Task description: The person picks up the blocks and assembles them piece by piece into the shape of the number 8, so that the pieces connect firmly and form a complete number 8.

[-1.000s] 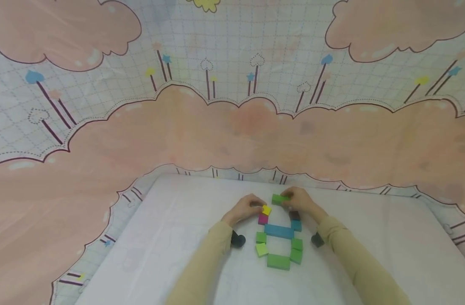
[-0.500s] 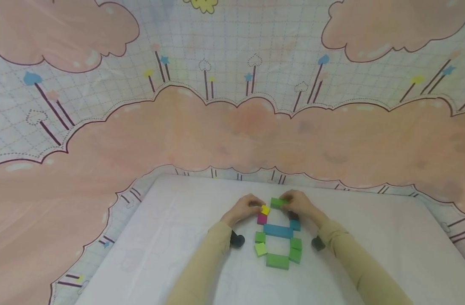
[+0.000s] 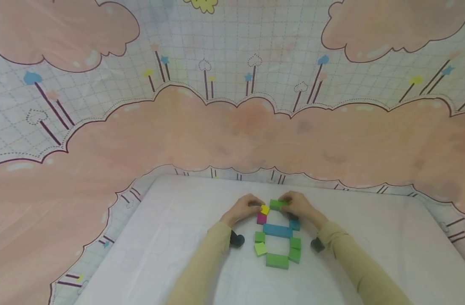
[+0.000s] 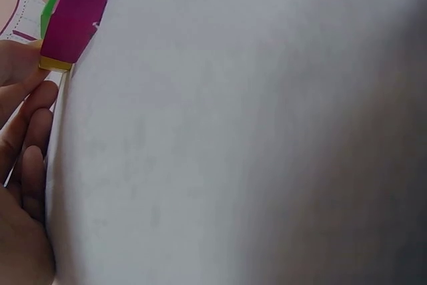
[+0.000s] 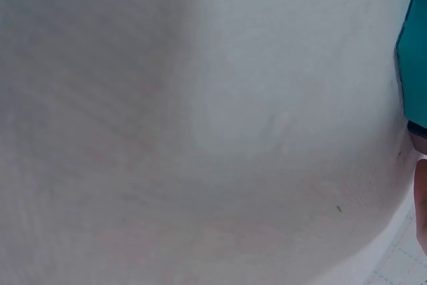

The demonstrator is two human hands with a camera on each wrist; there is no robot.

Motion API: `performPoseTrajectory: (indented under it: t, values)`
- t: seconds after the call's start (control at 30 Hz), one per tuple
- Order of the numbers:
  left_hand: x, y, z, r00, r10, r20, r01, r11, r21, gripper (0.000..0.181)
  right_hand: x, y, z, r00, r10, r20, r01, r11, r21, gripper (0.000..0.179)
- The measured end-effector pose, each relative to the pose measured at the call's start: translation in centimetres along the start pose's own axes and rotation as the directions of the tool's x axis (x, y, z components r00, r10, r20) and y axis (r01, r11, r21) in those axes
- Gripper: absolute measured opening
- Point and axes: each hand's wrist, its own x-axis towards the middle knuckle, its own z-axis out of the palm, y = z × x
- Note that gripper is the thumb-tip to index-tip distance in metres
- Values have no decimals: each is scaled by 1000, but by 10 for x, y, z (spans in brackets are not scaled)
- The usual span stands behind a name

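In the head view, my left hand (image 3: 243, 209) pinches a small yellow block (image 3: 265, 209) at the upper left of a ring of toy blocks. Below the yellow block lies a magenta block (image 3: 261, 219), seen large in the left wrist view. My right hand (image 3: 298, 206) grips the right end of a long green block (image 3: 276, 204) at the top of the ring. Beneath that hand a dark block (image 3: 293, 216) is mostly hidden, with a small blue block (image 3: 294, 225) below it. At the right wrist view's edge, a fingertip (image 5: 421, 198) shows beside the teal-looking block (image 5: 417, 65).
A long blue block (image 3: 278, 230) crosses the middle of the figure. Several green blocks form the lower loop, with a wide green block (image 3: 277, 261) at its bottom. They lie on a white-covered table (image 3: 171, 220), backed by a patterned curtain (image 3: 232, 135).
My right hand has brought the long green block nearer and slightly left, down to the top of the ring beside the yellow block. My left hand has stayed on the yellow block.
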Motion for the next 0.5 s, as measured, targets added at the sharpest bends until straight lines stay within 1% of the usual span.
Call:
performPoseTrajectory:
  t: [0.27, 0.5]
  values:
    - [1, -2, 1, 1000, 1, -6, -1, 1000, 0, 24, -1, 0, 0, 1000, -20, -5, 19, 1000, -13, 32]
    - [0, -1, 0, 1000, 2, -8, -2, 1000, -6, 25, 0, 0, 1, 1000, -14, -6, 14, 1000, -12, 31]
